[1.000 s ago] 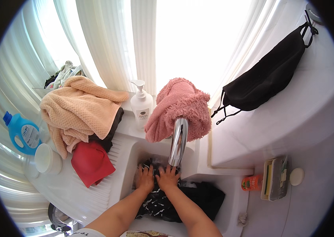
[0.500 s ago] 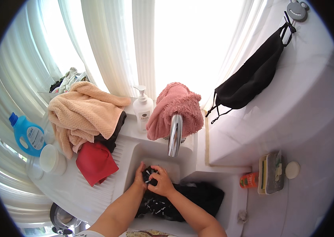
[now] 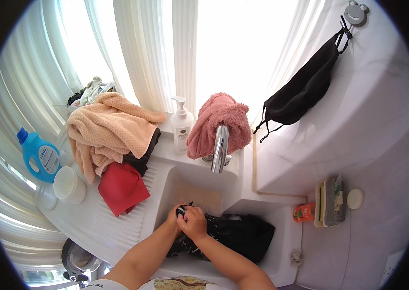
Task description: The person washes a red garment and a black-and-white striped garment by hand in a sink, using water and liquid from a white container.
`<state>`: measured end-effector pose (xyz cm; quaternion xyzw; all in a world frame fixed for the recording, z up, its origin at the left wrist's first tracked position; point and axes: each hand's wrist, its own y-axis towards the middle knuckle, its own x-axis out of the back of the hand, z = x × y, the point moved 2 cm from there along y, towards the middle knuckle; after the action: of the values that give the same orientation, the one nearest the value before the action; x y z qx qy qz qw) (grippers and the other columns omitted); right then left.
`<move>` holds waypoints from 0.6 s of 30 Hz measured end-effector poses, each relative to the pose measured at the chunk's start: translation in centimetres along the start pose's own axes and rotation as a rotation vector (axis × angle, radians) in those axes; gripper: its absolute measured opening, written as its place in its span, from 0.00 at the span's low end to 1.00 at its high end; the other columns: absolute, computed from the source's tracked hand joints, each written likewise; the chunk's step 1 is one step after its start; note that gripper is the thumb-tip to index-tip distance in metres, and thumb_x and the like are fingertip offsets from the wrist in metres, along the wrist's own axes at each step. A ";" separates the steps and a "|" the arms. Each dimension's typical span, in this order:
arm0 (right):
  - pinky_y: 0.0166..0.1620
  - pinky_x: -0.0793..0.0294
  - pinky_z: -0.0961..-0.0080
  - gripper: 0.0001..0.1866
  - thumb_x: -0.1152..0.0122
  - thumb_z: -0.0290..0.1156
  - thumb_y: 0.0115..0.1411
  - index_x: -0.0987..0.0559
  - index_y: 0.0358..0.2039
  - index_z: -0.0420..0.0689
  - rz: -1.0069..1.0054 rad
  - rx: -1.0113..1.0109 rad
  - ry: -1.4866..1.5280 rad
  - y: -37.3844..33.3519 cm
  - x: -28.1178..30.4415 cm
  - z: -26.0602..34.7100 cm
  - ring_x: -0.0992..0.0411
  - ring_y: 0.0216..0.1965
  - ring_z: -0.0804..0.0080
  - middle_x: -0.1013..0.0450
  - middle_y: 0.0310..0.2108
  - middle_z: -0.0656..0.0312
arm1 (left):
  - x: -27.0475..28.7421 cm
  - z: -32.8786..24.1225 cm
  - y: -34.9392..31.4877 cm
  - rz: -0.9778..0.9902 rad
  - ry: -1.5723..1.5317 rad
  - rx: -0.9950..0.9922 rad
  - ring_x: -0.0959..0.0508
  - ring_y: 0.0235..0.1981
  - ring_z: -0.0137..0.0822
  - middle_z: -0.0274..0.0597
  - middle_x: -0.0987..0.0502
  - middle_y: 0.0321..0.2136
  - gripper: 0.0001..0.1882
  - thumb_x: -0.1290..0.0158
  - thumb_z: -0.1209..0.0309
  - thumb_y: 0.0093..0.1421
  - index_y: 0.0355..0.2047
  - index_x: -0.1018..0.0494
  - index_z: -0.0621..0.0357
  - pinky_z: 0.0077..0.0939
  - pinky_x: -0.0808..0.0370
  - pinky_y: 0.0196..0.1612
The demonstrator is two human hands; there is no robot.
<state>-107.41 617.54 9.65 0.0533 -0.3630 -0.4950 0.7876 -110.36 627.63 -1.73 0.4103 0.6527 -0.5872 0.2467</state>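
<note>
Both my hands are together over the white sink [image 3: 173, 169], below the chrome faucet [image 3: 220, 150]. My left hand [image 3: 173, 216] is closed on a bunched piece of black cloth [image 3: 181, 210]. Pressed against the same piece, my right hand [image 3: 193, 223] has its fingers bent around it. A larger black cloth [image 3: 248, 237] lies crumpled in the near right part of the sink, with white suds on its left side. My wrists and forearms cover part of it, so I cannot tell whether the held piece belongs to it.
A pink fluffy cloth [image 3: 219, 116] drapes over the faucet base, beside a white pump bottle [image 3: 181, 126]. Left lie a peach towel [image 3: 112, 128], red cloth [image 3: 123, 188], white tub [image 3: 69, 184] and blue detergent bottle [image 3: 40, 154]. A sponge holder [image 3: 330, 203] sits right; a black mask [image 3: 306, 94] hangs above.
My hands have drawn closer together and nearer to me, and the black cloth between them is more tightly bunched. The view has shifted slightly.
</note>
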 end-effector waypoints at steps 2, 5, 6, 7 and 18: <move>0.31 0.33 0.58 0.11 0.42 0.30 0.48 0.32 0.15 0.43 -0.060 -0.160 -0.042 1.2 0.0 -5.1 0.33 0.27 0.50 0.32 0.19 0.55 | -6.0 0.8 -2.2 -0.364 0.223 -0.037 0.23 0.24 0.36 0.38 0.25 0.22 0.13 0.48 0.59 0.58 0.30 0.27 0.56 0.29 0.24 0.29; 0.36 0.33 0.57 0.12 0.38 0.36 0.50 0.29 0.21 0.43 -0.017 -0.194 -0.354 2.6 1.5 -11.0 0.32 0.34 0.50 0.31 0.27 0.54 | -9.2 -1.3 -3.2 -0.382 0.431 -0.172 0.24 0.21 0.37 0.39 0.25 0.23 0.10 0.48 0.64 0.55 0.30 0.25 0.57 0.33 0.24 0.25; 0.41 0.33 0.58 0.11 0.37 0.37 0.50 0.27 0.27 0.45 -0.078 -0.186 -0.326 2.8 1.8 -11.9 0.34 0.41 0.48 0.32 0.35 0.51 | -8.5 -2.4 -2.6 -0.482 0.737 -0.347 0.24 0.27 0.41 0.42 0.25 0.28 0.11 0.48 0.63 0.55 0.33 0.26 0.57 0.37 0.25 0.32; 0.46 0.33 0.59 0.13 0.36 0.38 0.50 0.26 0.33 0.46 -0.135 -0.179 -0.301 2.7 2.0 -12.4 0.36 0.47 0.46 0.33 0.42 0.49 | -7.2 -3.6 -1.1 -0.578 1.043 -0.520 0.25 0.34 0.46 0.45 0.25 0.32 0.13 0.48 0.62 0.56 0.37 0.26 0.56 0.41 0.27 0.39; 0.58 0.50 0.40 0.24 0.44 0.44 0.53 0.27 0.51 0.54 0.542 -0.353 -0.709 0.6 -3.5 -15.8 0.54 0.61 0.36 0.46 0.59 0.45 | -2.6 0.3 5.5 -0.570 2.162 -0.398 0.41 0.58 0.56 0.54 0.42 0.58 0.24 0.52 0.63 0.57 0.55 0.35 0.49 0.53 0.41 0.57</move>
<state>-97.91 616.41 -3.48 -0.3500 -0.5202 -0.3136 0.7131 -104.50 626.57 -2.81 0.4922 0.6749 0.1540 -0.5278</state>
